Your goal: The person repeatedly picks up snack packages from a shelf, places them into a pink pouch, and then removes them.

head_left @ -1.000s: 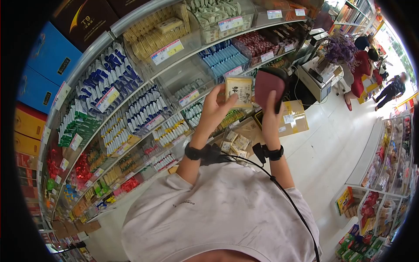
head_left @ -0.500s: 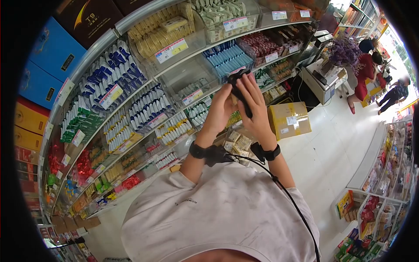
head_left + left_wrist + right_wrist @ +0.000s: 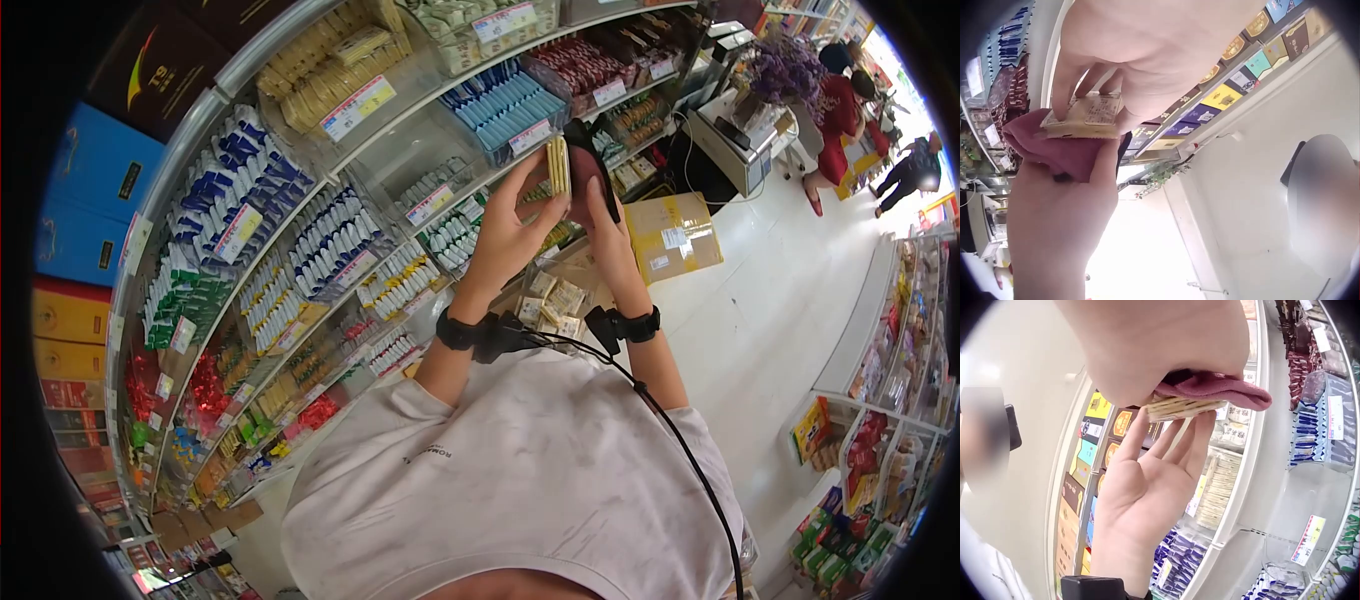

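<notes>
Left hand pinching, I hold packets at upper centre. My right hand grips a pink cloth beside them.

This is a shop: left of and beyond the left hand, tiered shelves hold wrapped packets in clear bins fronted by price labels, and well right of the right hand stands another stocked rack.

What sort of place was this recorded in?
Most likely a retail shop: clear bins of wrapped packets carry price labels, and another rack of packaged goods stands at the head view's right.
</notes>
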Motion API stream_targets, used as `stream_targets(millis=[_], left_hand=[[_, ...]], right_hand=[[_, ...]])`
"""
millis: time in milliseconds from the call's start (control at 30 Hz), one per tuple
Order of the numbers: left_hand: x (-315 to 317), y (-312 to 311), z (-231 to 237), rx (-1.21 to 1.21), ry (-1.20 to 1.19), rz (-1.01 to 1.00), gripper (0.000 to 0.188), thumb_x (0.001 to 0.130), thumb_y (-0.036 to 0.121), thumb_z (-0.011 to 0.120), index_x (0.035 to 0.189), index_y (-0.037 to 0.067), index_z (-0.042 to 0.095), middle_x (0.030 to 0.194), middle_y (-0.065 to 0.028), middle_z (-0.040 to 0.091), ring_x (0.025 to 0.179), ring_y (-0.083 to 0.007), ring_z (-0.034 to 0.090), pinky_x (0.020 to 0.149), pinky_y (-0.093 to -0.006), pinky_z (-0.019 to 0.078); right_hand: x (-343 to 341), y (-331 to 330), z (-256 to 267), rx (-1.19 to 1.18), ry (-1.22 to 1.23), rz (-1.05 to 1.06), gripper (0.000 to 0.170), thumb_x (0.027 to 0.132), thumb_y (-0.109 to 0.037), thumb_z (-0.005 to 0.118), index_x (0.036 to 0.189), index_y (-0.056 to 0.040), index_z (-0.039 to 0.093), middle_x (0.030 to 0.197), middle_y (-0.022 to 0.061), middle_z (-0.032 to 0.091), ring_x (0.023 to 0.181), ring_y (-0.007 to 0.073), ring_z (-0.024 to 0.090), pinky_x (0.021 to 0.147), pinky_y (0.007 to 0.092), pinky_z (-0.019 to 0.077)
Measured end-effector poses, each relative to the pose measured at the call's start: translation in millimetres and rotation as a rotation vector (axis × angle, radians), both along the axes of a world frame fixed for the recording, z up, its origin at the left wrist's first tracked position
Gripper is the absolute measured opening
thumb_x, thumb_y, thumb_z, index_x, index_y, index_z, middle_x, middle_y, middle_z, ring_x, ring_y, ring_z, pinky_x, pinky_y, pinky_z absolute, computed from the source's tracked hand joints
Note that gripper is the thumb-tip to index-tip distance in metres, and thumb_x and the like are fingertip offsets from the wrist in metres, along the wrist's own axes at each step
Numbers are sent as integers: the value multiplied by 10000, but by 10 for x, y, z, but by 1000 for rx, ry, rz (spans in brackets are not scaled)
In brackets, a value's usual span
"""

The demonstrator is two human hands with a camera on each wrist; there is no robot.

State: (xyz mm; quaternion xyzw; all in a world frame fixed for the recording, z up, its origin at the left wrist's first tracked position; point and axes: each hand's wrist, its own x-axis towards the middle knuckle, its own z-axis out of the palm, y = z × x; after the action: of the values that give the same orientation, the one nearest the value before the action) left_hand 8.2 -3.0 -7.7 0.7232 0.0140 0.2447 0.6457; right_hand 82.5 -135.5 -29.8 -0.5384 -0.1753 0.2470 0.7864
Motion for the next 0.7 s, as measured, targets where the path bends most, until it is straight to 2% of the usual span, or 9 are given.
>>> stream_targets(millis=[67,133,233,300,367,400,533,633,700], left_hand=[[17,-25,-16,-39,8,-67,609,958,84,687,1496,-16,420,1464,-152,525,1304,-214,558,970,-324,558],[9,-84,28,-154,48,-159,577,956,94,692,1473,-15,461,1428,-142,555,1283,-204,572,1014,-346,531],[62,-4,-41,-171,158,-296,569,945,103,709,1453,-18,484,1365,-134,591,1222,-190,604,1021,-351,525],[116,41,-250,41,136,-130,386,918,112,743,1279,19,647,1233,-84,616,1124,-170,635,975,-328,539],[123,90,-349,97,224,-17,226,923,67,723,1128,-26,702,1292,-102,611,1126,-163,623,980,-319,521],[114,87,-333,-22,237,34,115,915,60,729,1007,-9,726,1235,-99,648,1094,-164,641,972,-316,513],[-2,85,-234,-217,304,18,75,906,61,742,935,15,690,1071,-87,706,1066,-153,650,954,-310,496],[-83,99,-284,-284,304,50,89,930,77,721,944,13,662,1064,-90,703,1039,-157,656,957,-312,496],[-141,136,-373,-291,353,93,89,948,84,700,957,12,649,1045,-91,703,1026,-157,656,946,-314,502]], right_hand=[[123,-95,-294,-34,-110,6,483,1075,-361,512,1432,-37,505,1286,56,625,1145,147,609,960,302,492],[258,-99,-384,239,265,102,434,1044,-335,581,1369,-49,550,1198,35,667,1063,138,654,866,304,534],[311,-221,-365,264,294,139,409,1023,-275,625,1352,-44,553,1176,47,677,992,146,685,823,291,553],[356,-334,-449,258,288,133,360,998,-191,660,1313,-45,565,1195,53,674,983,138,690,802,266,566],[436,-341,-573,275,197,40,346,987,-166,673,1295,-46,571,1198,53,674,971,133,693,772,262,576],[509,-373,-727,229,221,30,330,983,-161,679,1276,-47,579,1188,58,679,960,133,697,751,265,580],[755,-487,-1917,122,353,-90,273,977,-165,689,1209,-48,604,1137,77,700,893,143,715,693,279,606],[643,-556,-2569,2,504,-61,240,979,-209,691,1142,-54,610,1083,77,701,829,136,713,631,262,600],[479,-583,-3075,-107,593,-53,271,975,-219,696,1144,-30,600,1066,101,705,780,172,723,619,276,617]])
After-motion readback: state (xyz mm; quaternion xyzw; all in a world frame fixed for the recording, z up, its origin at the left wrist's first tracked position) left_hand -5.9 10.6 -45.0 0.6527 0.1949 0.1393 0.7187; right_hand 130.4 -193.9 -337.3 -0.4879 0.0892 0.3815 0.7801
